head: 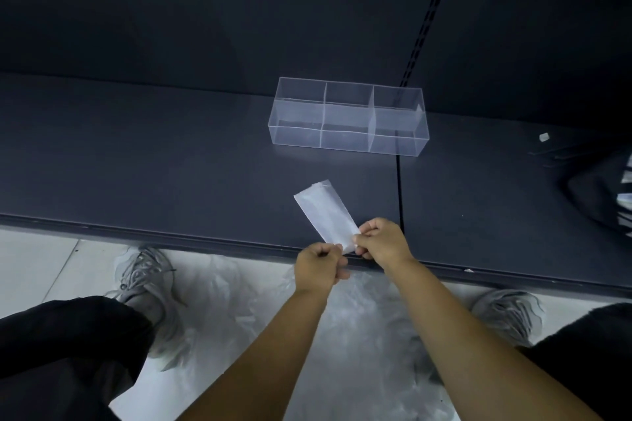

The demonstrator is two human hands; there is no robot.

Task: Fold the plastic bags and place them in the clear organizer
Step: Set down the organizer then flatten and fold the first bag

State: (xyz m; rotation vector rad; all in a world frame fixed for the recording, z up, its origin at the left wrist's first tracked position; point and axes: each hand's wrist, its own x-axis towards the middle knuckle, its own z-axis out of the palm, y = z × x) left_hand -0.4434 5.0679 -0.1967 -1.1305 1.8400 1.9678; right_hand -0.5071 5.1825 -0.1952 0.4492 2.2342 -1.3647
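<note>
Plastic bag (324, 212), folded into a narrow pale strip, is stretching slantwise across the dark shelf (154, 154) near its front edge. Its far end is pointing toward the back and a little left, and its near end is reaching the front edge. Whether it is resting flat on the surface or hanging just above it cannot be told.

In the head view, both hands are holding that near end. The left hand (319, 267) is pinching it from the left between thumb and curled fingers. The right hand (383, 243) is pinching it from the right in the same way, and the two hands are almost touching.

The clear organizer (345, 143) is sitting farther back on the shelf, well apart from the bag and close to the dark back panel (205, 10). Two cross walls are dividing it, and its right end is lying over a seam (398, 188) that is running from front to back across the matte surface. A slotted upright strip (427, 10) is rising along the back panel above that seam. A small white scrap (543, 137) is lying toward the shelf's right end, near a dark striped item (602, 191) at the picture's edge.

Below the front edge, pale floor tiles (34, 267) are showing. A heap of crumpled clear plastic (239, 301) is lying on them between two grey sneakers (147, 287).
</note>
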